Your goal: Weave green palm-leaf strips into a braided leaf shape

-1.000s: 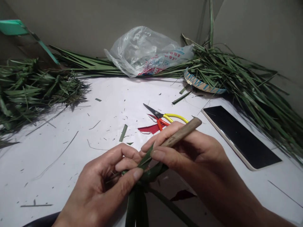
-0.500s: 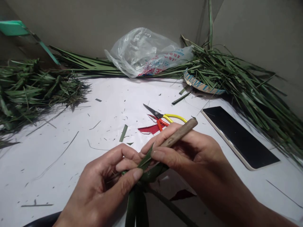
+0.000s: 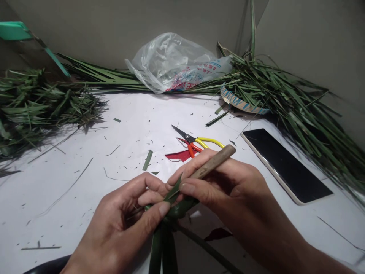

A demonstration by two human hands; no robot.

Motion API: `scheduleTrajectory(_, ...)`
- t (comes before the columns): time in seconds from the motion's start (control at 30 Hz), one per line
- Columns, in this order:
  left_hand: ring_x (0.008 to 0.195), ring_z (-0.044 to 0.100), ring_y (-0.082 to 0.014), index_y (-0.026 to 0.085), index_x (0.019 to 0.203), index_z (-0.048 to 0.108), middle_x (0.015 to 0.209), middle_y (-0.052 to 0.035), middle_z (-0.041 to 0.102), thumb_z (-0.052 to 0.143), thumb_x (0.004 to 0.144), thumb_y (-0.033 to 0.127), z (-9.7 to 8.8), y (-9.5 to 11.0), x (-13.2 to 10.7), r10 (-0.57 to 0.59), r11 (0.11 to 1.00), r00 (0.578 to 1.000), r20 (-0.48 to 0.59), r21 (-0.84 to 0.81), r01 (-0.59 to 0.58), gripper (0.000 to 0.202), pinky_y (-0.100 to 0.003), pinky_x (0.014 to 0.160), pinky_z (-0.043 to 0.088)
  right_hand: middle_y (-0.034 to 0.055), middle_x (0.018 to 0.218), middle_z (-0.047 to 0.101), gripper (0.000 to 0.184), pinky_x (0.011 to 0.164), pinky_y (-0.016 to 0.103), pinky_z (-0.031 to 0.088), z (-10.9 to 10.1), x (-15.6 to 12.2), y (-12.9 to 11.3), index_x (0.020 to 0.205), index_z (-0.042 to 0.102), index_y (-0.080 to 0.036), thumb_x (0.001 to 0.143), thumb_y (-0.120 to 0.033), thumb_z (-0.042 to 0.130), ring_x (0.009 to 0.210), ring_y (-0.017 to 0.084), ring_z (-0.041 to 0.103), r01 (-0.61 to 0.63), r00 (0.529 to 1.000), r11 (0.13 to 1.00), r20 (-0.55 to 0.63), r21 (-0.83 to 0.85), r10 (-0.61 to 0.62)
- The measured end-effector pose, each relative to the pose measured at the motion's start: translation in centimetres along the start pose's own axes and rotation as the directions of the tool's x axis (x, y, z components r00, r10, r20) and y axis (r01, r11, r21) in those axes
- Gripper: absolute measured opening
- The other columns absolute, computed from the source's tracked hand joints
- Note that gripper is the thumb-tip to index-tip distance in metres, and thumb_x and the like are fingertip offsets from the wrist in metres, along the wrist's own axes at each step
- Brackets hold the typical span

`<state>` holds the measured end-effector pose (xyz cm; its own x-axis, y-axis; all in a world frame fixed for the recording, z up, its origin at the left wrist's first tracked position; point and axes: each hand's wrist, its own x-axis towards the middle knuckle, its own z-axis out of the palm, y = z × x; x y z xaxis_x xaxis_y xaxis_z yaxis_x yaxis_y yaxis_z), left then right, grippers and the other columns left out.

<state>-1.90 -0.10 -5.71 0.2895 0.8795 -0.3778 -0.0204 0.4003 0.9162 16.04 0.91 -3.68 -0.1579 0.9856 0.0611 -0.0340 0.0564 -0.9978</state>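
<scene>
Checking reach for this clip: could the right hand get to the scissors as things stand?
Probably yes. The scissors lie on the white table just beyond the right hand, with nothing between them; but its grip is closed on a wooden-handled tool.

Left hand [image 3: 125, 220] pinches the folded leaf strips [image 3: 173, 207]; right hand [image 3: 225, 186] grips a wooden-handled tool [image 3: 212, 163], scissors [image 3: 199, 143] at twelve o'clock.

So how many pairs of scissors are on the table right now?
1. The scissors lie on the white table just beyond the right hand; more could be hidden under the leaf piles.
</scene>
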Motion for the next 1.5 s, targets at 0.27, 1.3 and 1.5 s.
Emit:
scheduleTrajectory(0.27,0.058,0.050,-0.0144,0.019,0.072,0.064,0.060,0.0006,0.057,0.075,0.079,0.038,0.0,0.1,0.1,0.013,1.000,0.999,-0.044,0.028,-0.012,0.023,-0.025,0.057,0.042,-0.0045,0.084,0.075,0.018,0.064,0.019,0.061,-0.1,-0.2,0.1,0.081,0.076,-0.030,0.081,-0.012,0.073,0.078,0.016,0.073,0.149,0.989,0.969,0.019,-0.199,-0.149)
scheduleTrajectory(1.3,0.064,0.053,-0.0135,0.020,0.070,0.058,0.066,0.0017,0.061,0.066,0.082,0.024,-0.5,-0.7,0.3,0.099,0.995,0.990,-0.100,0.019,-0.097,0.015,-0.022,0.055,0.040,0.0064,0.101,0.073,0.018,0.075,0.027,0.058,2.6,-1.1,4.2,0.104,0.065,-0.024,0.098,-0.025,0.048,0.090,0.020,0.069,0.662,0.668,0.277,0.381,-0.697,-0.639)
scheduleTrajectory(1.5,0.064,0.051,-0.0140,0.018,0.069,0.059,0.065,0.0022,0.059,0.066,0.080,0.025,-0.6,-0.5,0.2,0.186,0.981,0.980,-0.073,0.078,-0.180,0.014,-0.026,0.061,0.040,0.0107,0.093,0.075,0.031,0.065,0.025,0.056,3.4,-1.3,5.9,0.098,0.064,-0.012,0.101,-0.013,0.033,0.076,0.017,0.069,0.712,0.527,0.241,0.276,-0.659,-0.804)
